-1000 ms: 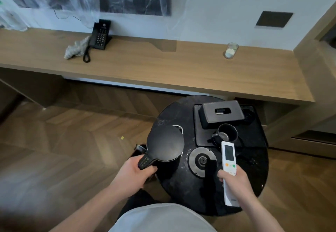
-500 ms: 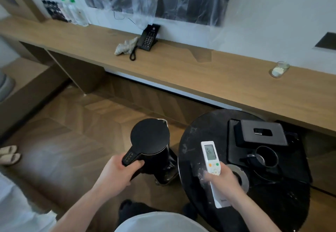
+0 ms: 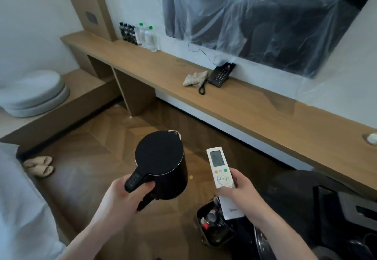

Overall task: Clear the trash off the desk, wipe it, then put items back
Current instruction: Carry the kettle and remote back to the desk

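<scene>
The long wooden counter (image 3: 155, 70) runs smooth and flat under a TV (image 3: 275, 15) wrapped in crinkled clear plastic. It looks cleared and probably wiped, since a crumpled cloth (image 3: 194, 78) lies near its back edge, touching the black phone (image 3: 221, 74). A cluster of bottles (image 3: 140, 35) stands at the far left end against the wall, and a small glass (image 3: 371, 138) sits at the right end.

Putting things back seems under way. The left hand (image 3: 124, 192) grips the handle of a matte black, round-lidded kettle (image 3: 161, 162), held over the floor short of the counter. The right hand (image 3: 242, 190) is closed around a slim white remote (image 3: 221, 174) with a small grey screen. Both have yet to be set down. A dark bin (image 3: 212, 225) holding trash stands on the floor below the remote.
</scene>
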